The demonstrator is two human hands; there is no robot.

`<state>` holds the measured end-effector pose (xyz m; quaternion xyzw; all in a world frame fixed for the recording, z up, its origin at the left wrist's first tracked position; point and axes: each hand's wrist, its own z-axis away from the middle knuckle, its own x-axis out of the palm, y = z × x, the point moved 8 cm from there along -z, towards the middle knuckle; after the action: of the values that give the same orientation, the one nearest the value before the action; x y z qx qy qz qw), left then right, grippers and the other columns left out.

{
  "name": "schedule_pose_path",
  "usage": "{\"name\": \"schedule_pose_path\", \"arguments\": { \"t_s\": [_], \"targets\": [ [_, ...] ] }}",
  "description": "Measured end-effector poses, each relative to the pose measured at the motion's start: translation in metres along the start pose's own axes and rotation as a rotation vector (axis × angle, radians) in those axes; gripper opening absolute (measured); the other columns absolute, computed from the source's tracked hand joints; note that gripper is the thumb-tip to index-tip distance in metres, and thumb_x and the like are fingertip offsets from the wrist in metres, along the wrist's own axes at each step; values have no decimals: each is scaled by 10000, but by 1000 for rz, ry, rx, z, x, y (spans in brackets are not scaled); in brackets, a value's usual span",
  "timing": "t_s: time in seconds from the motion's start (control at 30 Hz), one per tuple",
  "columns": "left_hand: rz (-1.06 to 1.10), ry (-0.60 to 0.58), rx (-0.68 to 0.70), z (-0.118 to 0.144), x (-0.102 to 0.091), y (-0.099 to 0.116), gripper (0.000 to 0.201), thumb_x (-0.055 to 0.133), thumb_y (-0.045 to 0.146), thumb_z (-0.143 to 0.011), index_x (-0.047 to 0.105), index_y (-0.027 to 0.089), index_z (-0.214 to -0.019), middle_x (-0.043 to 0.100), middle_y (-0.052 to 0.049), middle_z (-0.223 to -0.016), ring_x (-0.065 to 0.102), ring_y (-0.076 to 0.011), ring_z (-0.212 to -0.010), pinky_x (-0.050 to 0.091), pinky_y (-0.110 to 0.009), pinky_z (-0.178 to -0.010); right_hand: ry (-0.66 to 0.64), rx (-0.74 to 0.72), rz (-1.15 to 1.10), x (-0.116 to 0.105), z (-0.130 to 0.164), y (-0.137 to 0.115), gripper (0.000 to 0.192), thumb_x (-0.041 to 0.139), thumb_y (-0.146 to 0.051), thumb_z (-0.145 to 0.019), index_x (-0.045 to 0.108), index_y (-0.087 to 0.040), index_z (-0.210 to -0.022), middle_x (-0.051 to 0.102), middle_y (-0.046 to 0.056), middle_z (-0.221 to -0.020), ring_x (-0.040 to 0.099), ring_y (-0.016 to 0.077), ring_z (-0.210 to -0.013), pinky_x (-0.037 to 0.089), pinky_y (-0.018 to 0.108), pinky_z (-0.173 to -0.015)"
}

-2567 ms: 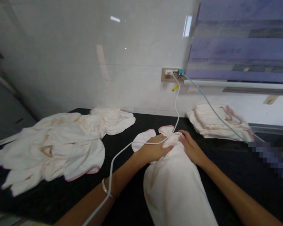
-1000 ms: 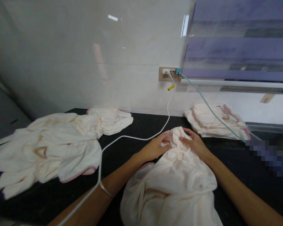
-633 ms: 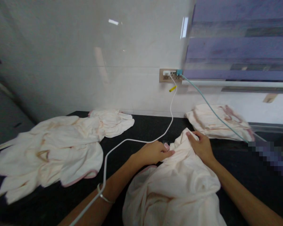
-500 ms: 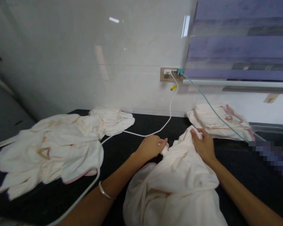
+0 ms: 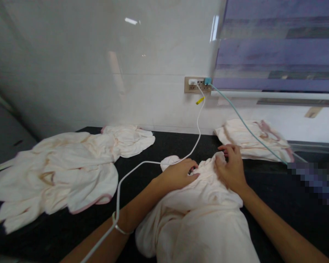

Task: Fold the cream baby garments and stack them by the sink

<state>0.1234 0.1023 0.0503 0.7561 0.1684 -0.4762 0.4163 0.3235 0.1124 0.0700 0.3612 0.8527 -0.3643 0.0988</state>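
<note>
— That cream garment [image 5: 205,212], lower centre on the black table [image 5: 276,186]: heavy?
— Soft, limp, light. Left hand [image 5: 178,175] and right hand [image 5: 231,170] both pinch its bunched top edge; best held there.

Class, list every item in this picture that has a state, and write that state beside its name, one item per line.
Left hand: fingers curled, pressing on the cream garment.
Right hand: gripping the garment's top edge.
Cream garment: bunched, unfolded, on the black counter.
Loose garment pile: spread, unfolded.
Stacked garments: folded, by the wall.
White cable: plugged into the wall socket.
Teal cable: plugged in.
</note>
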Motion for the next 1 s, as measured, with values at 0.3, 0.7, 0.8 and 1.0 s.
{"name": "schedule_pose_path", "arguments": {
  "t_s": [0.3,0.7,0.8,1.0],
  "targets": [
    [-80,-153,-43,9,8,19,599,588,757,-839,695,220,-1082,710,-77,-897,641,-243,-784,407,-302,-682,-801,6,-374,54,33,-27,316,616,-480,-929,752,-196,-895,697,31,-738,587,158,-651,449,264,-586],
    [1115,-283,-277,14,17,17,530,757,655,-732,654,137,-681,508,30,-514,411,-92,-474,300,-238,-496,-1016,-135,-548,54,42,-51,373,762,-426,-849,757,-207,-1151,713,88,-1231,651,245,-1145,469,384,-1067],
    [1426,-304,-290,14,24,22,559,685,675,-794,658,127,-683,592,-21,-607,519,-112,-547,396,-234,-563,-962,-153,-546,57,40,-48,292,706,-444,-897,773,-183,-1010,728,102,-1168,670,233,-1085,499,368,-1003],
    [1593,-440,-9,21,18,74,550,534,582,-935,745,78,-995,702,-131,-944,634,-184,-885,458,-263,-802,-710,-311,-457,51,19,-29,385,636,-562,-933,744,-198,-1001,701,127,-1200,656,249,-1103,520,415,-975]
  ]
}}
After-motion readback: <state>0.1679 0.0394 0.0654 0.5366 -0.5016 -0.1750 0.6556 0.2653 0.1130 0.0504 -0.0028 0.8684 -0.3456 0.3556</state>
